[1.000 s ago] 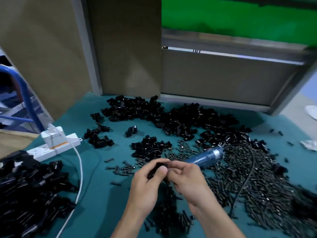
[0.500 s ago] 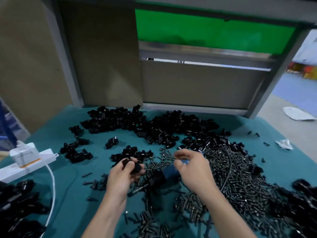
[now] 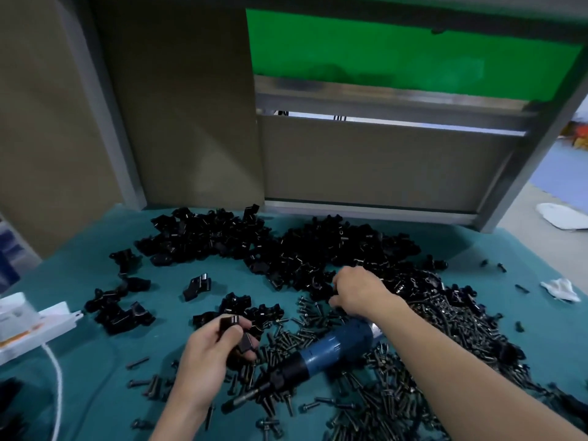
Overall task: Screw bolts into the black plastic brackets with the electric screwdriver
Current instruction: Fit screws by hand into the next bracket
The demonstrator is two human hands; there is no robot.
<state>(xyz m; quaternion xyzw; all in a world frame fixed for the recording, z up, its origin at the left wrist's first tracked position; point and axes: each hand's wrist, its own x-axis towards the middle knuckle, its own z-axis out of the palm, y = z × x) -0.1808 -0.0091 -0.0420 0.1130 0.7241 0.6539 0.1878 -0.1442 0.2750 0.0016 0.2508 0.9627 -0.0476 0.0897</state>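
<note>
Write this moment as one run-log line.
left hand: holds bracket | right hand: at bracket pile, grip unclear | screwdriver: lies on bolts, unheld

Beyond the screwdriver (image 3: 321,353), the right hand (image 3: 358,292) hides its own fingers among the brackets (image 3: 305,253), and its forearm (image 3: 445,353) covers the screwdriver's rear.

Dim, flat indoor light with cool cast. Whole frame slightly soft. Electric screwdriver (image 3: 321,354) blurred, blue body smeared, small pale glare at rear end. Left of it, left hand (image 3: 206,358) fairly sharp; black bracket (image 3: 229,323) in its grip shows faint highlight on top edge. Behind screwdriver, bracket pile (image 3: 286,249) crushed to near-solid black, tiny glints only. Far above, green panel (image 3: 397,49) oversaturated and smeared, with bright light slit (image 3: 397,120) under it. Far right, floor (image 3: 541,198) brighter, washed out. Frame posts lean and bow toward edges.
</note>
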